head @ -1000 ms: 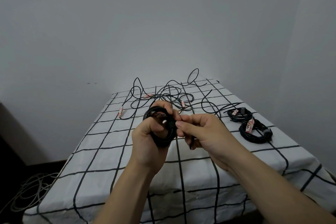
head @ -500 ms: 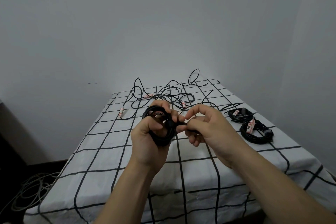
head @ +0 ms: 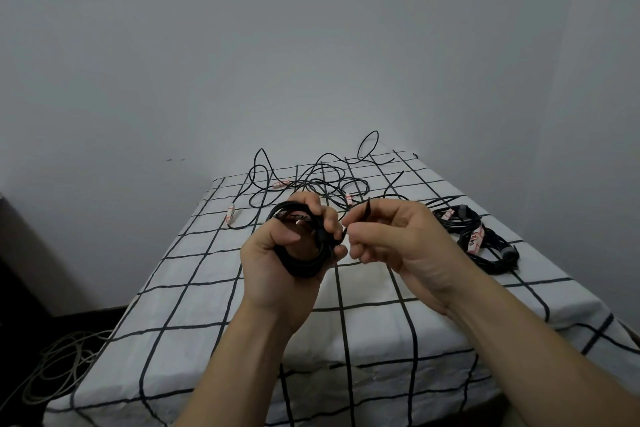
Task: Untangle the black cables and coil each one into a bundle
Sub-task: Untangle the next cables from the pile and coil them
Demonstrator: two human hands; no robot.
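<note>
The left hand [head: 282, 263] is clenched round a coiled black cable [head: 304, 262], held above the middle of the checked tablecloth [head: 221, 315]. Just beside it, the right hand [head: 401, 239] pinches a black strap end [head: 366, 210] sticking up from that coil. The tangled black cables [head: 311, 180] sprawl along the table's far edge by the wall. Two coiled bundles [head: 491, 251] lie close to the right edge. Bare cloth stretches from under the hands to the near edge. Pale cables [head: 52, 367] lie on the floor, left.
</note>
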